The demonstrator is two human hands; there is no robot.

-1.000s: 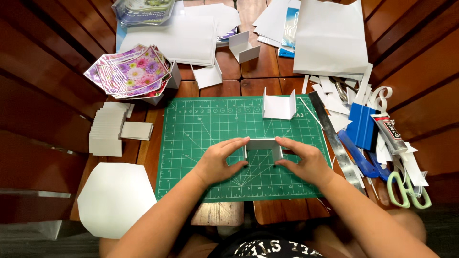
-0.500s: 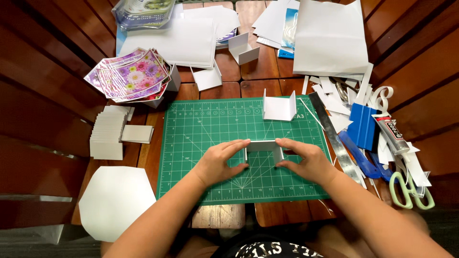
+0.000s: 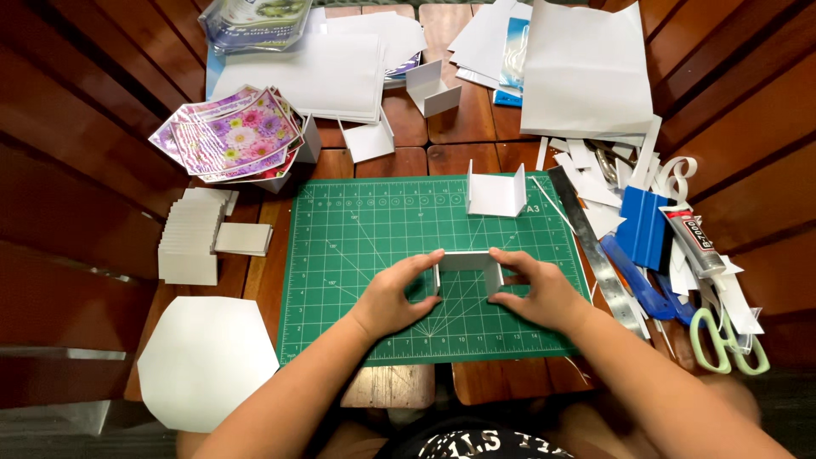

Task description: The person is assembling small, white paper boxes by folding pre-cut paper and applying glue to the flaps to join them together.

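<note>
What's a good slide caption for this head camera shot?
Both hands, left and right, press a folded white card piece on a green cutting mat.

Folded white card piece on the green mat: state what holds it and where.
Both hands hold the folded white card piece: left hand at its left flap, right hand at its right flap.

You get even, fairly bright light from above, with no harsh glare. The green cutting mat (image 3: 357, 255) and the white paper sheets (image 3: 586, 68) read clearly. Your hands throw only soft, short shadows onto the mat. The dark wooden slats (image 3: 76, 127) at the sides fall into dimmer tones. The wide lens bends those slats outward near the edges. The centre is sharp; your forearms at the bottom edge look slightly soft, and the far corners lose detail.
</note>
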